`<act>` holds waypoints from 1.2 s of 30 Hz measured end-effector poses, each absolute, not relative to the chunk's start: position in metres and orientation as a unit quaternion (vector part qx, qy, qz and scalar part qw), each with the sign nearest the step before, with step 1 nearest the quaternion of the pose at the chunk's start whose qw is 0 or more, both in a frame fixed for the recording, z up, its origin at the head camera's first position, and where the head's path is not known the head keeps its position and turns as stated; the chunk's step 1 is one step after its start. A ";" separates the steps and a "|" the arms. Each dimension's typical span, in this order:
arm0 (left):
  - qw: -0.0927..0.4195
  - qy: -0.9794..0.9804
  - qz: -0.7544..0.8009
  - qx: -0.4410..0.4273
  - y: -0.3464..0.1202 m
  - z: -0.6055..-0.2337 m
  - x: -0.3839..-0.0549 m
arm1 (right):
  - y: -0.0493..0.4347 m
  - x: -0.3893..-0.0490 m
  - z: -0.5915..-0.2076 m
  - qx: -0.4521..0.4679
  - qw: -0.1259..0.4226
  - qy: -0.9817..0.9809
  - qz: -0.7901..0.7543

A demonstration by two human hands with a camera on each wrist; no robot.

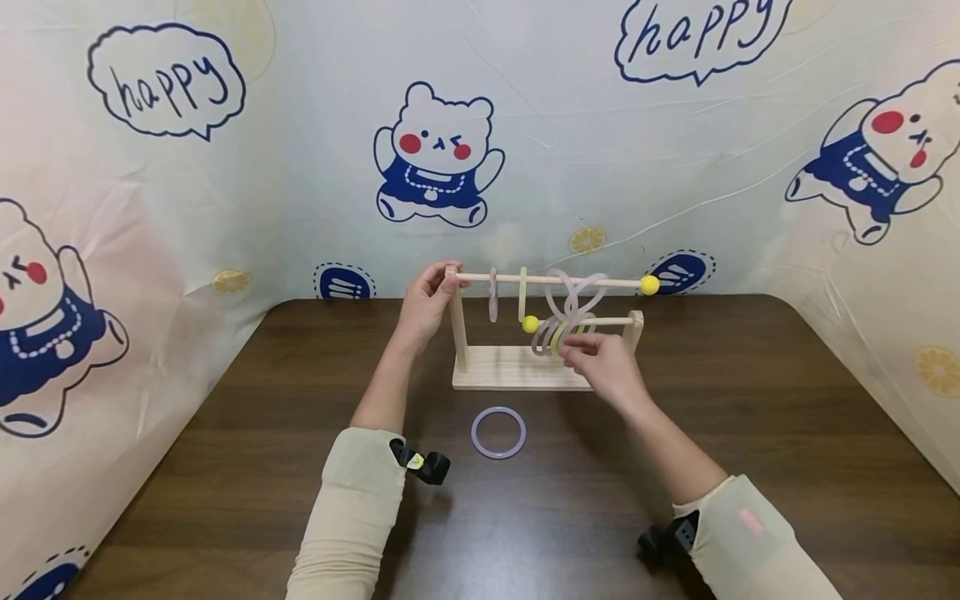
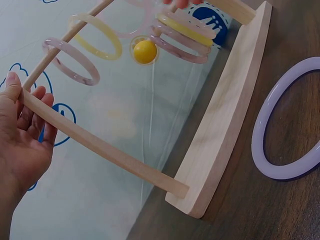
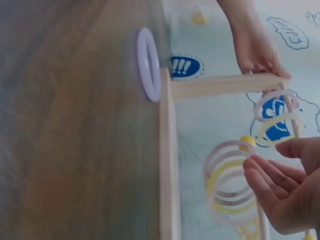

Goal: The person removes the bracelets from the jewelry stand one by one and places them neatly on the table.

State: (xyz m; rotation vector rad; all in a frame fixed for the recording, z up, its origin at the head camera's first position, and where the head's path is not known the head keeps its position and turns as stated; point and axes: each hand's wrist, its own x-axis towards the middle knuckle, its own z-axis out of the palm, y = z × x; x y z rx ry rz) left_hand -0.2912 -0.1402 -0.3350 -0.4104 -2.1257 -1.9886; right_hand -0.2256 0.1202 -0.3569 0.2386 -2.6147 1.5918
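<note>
My left hand (image 1: 425,304) grips the top of the left post of a wooden ring stand (image 1: 517,371), thumb in front and fingers behind. A purple ring (image 1: 492,296) and a yellow ring (image 1: 522,296) hang on the upper rod (image 1: 472,277) close to that hand; pale pink rings (image 1: 572,293) hang further right. Several pink and yellow rings (image 3: 212,175) are bunched on the lower rod (image 1: 611,321). Beside this bunch is my right hand (image 3: 290,195), its fingers extended, thumb apart, fingertips right at the rings' edge. Nothing shows between thumb and fingers.
A loose lavender ring (image 1: 474,433) lies flat on the brown table (image 1: 247,467) in front of the stand. Yellow balls cap the upper rod's right end (image 1: 649,285) and the lower rod's left end (image 1: 531,324). Printed cloth (image 1: 315,167) surrounds the table's back and sides.
</note>
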 end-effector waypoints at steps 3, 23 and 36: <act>0.101 -0.719 -0.673 -0.138 -0.140 -0.335 -0.292 | 0.123 -0.228 -0.350 0.075 0.096 -0.868 0.482; 0.105 -0.712 -0.678 -0.147 -0.140 -0.334 -0.289 | 0.132 -0.255 -0.329 0.033 0.007 -0.717 0.697; 0.107 -0.723 -0.667 -0.144 -0.134 -0.318 -0.272 | 0.131 -0.254 -0.329 0.038 0.010 -0.699 0.714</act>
